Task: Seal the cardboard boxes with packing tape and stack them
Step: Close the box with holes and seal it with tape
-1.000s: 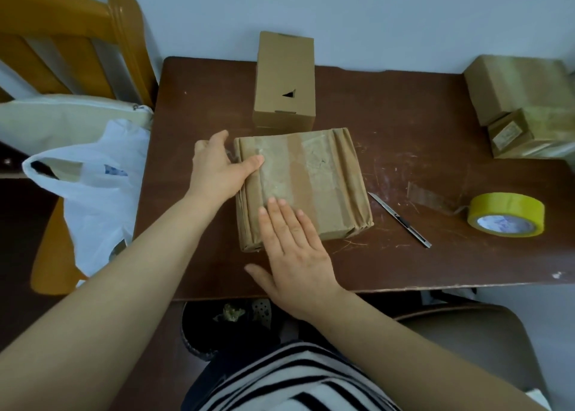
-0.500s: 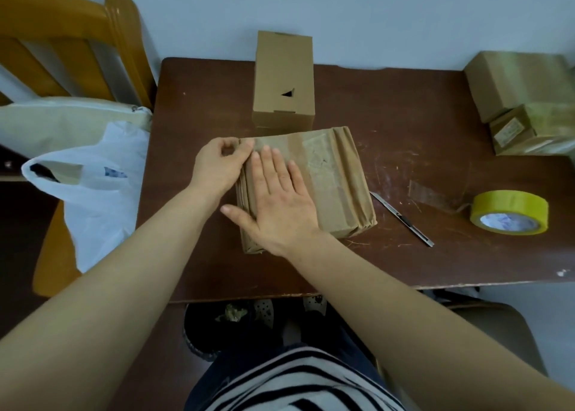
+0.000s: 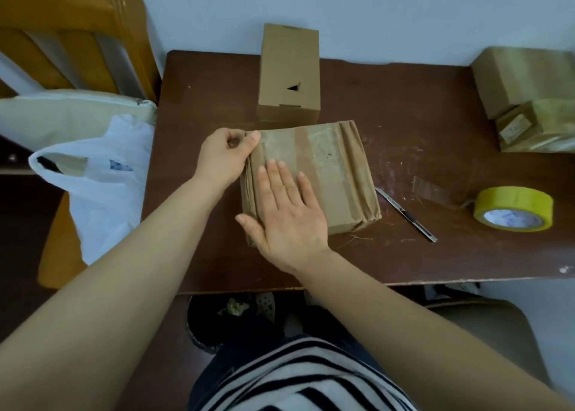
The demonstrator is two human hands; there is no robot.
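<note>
The taped box (image 3: 323, 174), wrapped in brown packing tape, lies flat at the middle of the dark wooden table (image 3: 435, 105), directly in front of you. Your right hand (image 3: 289, 214) rests palm-down on the near-left part of its top, fingers straight and together, thumb spread along the left edge. Your left hand (image 3: 224, 158) sits at the box's far-left corner, fingers curled, thumb and forefinger pinching that corner. Just behind the box stands a tall plain carton (image 3: 289, 77), upright, near the wall. To the box's right, a utility knife (image 3: 404, 214) lies on the table close beside it, and farther right a yellow tape roll (image 3: 513, 208) lies flat with a loose strip of tape (image 3: 435, 189) trailing toward the knife. Two taped boxes (image 3: 522, 80) sit together at the table's far-right corner. Off the left edge hang a white plastic bag (image 3: 99, 186) and a wooden chair (image 3: 77, 37).
</note>
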